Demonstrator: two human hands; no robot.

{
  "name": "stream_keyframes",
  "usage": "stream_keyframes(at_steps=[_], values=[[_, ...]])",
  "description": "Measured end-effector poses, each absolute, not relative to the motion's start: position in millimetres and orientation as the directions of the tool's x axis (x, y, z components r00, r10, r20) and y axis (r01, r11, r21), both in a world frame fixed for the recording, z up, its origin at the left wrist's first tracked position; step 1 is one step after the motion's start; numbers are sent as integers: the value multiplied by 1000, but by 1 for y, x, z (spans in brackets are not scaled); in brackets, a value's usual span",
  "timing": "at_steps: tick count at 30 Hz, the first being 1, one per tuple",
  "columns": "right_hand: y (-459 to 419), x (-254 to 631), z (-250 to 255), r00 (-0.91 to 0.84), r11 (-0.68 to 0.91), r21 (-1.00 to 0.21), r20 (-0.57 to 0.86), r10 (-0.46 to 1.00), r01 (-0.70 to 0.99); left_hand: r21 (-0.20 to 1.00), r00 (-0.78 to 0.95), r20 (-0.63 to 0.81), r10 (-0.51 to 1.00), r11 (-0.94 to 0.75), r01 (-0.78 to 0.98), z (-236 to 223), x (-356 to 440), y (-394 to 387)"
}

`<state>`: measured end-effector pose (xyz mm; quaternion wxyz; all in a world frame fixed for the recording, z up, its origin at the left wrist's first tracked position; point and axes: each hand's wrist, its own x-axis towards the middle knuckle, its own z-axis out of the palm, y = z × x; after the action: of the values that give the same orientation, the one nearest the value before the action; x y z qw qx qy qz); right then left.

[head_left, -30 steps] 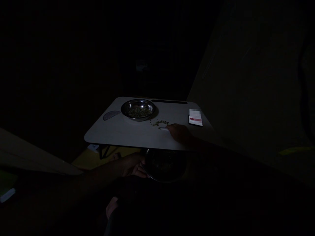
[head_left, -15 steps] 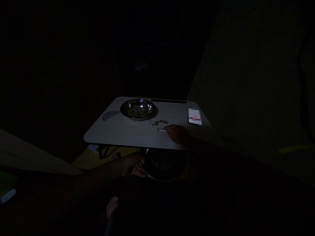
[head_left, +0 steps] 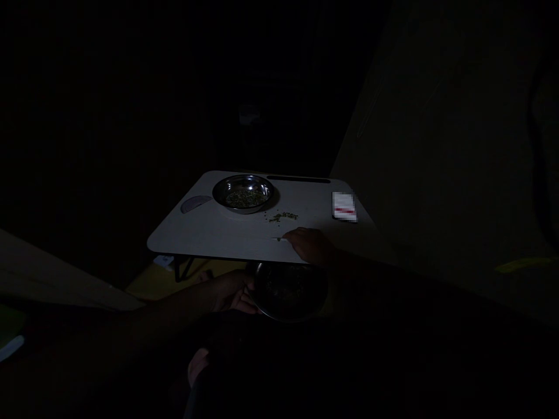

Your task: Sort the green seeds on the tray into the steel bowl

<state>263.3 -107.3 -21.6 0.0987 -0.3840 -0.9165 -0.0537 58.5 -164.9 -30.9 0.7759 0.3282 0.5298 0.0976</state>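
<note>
In dim light my left hand (head_left: 240,294) grips the rim of a metal bowl (head_left: 290,317), held just below the near edge of the white table (head_left: 209,241). The inside of that bowl is too dark to make out well. On the tabletop my right hand (head_left: 312,244) is closed around a thin, flat white piece (head_left: 276,238) that lies close to the surface. Beyond it lies a loose scatter of small green seed-like bits (head_left: 283,217). A second shiny metal bowl (head_left: 243,201), further back to the left, contains many similar green bits.
A phone (head_left: 344,206) with its screen blurred lies at the table's right side. Left of the bowl is a half-round mark or flat piece (head_left: 195,203). A dark slot (head_left: 298,180) runs along the far edge. A wall (head_left: 437,174) rises on the right.
My right hand has drawn the white piece toward the near edge and slightly left, away from the scattered green bits. The left hand still holds its bowl below the edge.
</note>
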Motion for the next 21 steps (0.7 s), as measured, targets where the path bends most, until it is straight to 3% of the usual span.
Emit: stream_keyframes(at_steps=[21], values=[[-147, 255, -21, -816, 861, -61, 291, 499, 505, 631, 433, -749, 501, 739, 237, -28, 58, -165]])
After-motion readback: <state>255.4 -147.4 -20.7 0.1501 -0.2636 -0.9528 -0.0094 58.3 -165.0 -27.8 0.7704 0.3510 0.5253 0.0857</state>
